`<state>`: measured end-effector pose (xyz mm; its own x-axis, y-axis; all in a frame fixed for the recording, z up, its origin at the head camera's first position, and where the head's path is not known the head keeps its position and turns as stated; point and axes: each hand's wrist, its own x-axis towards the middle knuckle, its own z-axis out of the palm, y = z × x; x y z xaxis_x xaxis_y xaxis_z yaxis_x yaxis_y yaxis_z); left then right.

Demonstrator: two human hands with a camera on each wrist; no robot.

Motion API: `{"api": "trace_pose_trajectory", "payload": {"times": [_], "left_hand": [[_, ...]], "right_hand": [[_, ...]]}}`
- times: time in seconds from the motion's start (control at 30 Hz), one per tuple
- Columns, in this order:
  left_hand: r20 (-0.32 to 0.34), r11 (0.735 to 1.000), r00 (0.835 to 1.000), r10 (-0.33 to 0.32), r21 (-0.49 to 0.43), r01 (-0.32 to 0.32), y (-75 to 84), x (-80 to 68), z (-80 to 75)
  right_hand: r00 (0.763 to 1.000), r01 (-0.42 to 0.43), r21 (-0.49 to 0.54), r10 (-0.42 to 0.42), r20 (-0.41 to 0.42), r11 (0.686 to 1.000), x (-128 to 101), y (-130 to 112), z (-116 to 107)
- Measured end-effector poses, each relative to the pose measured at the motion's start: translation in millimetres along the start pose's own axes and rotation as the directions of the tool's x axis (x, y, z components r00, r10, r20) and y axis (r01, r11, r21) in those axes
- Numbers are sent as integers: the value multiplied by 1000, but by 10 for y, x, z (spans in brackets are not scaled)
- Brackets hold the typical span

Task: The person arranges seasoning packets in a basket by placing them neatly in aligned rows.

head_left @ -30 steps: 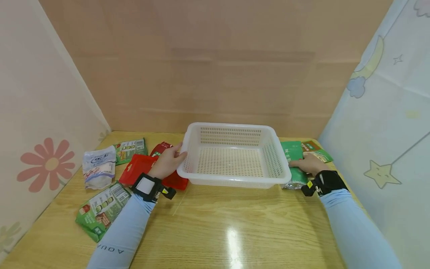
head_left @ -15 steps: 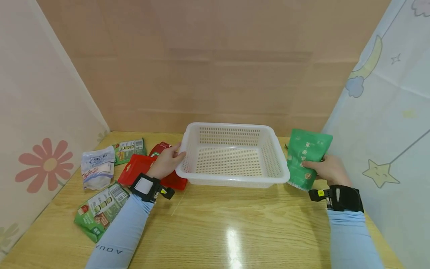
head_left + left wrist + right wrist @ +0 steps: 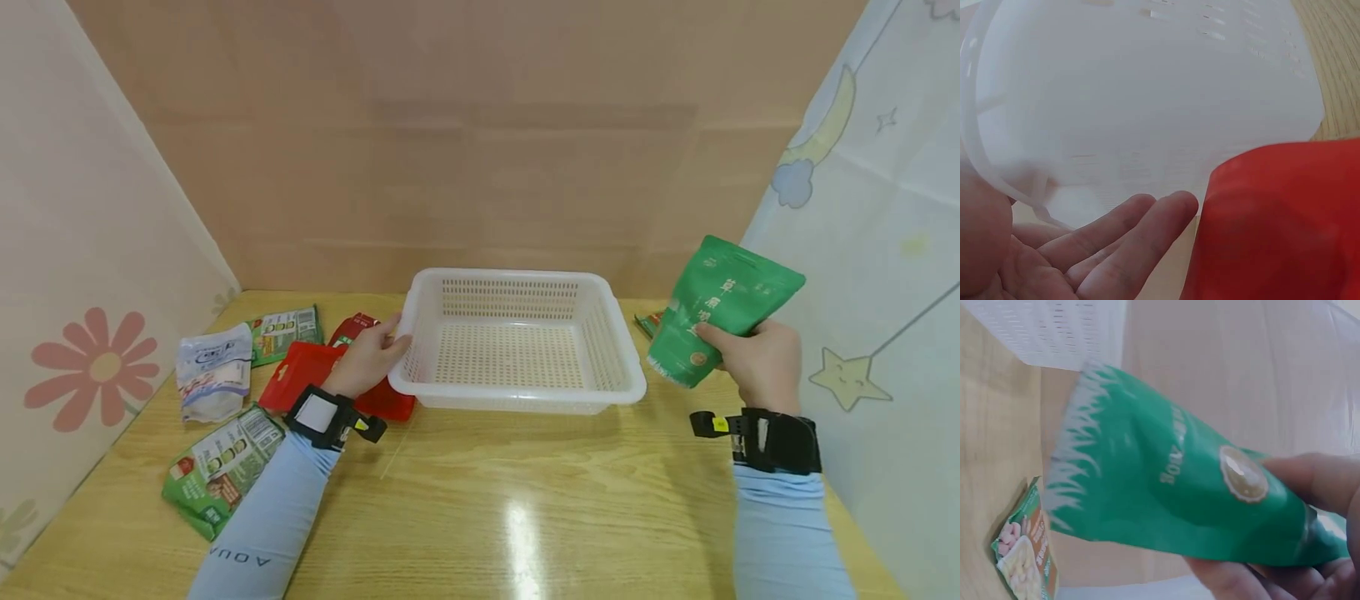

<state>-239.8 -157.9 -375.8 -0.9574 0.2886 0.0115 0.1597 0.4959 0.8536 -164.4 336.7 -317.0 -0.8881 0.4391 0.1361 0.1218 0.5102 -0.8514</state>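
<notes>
A green stand-up pouch (image 3: 723, 296) with white lettering is held up by my right hand (image 3: 767, 367), thumb across its front and fingers behind. It hangs tilted in the air to the right of the white plastic basket (image 3: 517, 394). The right wrist view shows the pouch's silvery bottom edge (image 3: 1069, 459) turned toward the basket. At the basket's left side, my left hand (image 3: 366, 364) grips the rim, with the thumb at the rim and the fingers outside below it. A red packet (image 3: 1279, 219) lies beside those fingers. The basket holds nothing.
Left of the basket lie a dark red packet (image 3: 352, 327), a white pouch (image 3: 215, 375) and two green packets (image 3: 285, 335), one nearer the front. Another green and brown packet (image 3: 1029, 550) lies right of the basket. Walls close off the back and both sides.
The right hand has lifted the green pouch off the table, raising it up and to the right. The packet underneath is now uncovered. The left hand stays at the basket rim.
</notes>
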Motion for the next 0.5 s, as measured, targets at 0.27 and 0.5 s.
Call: {"api": "trace_pose_trajectory", "payload": {"times": [0.27, 0.5], "left_hand": [[1, 1000, 1000, -13, 9, 13, 7, 11, -17], [30, 1000, 1000, 3, 12, -3, -2, 41, -45]], "right_hand": [[987, -28, 210, 61, -150, 977, -38, -116, -39], [987, 0, 386, 61, -147, 922, -72, -206, 21]]}}
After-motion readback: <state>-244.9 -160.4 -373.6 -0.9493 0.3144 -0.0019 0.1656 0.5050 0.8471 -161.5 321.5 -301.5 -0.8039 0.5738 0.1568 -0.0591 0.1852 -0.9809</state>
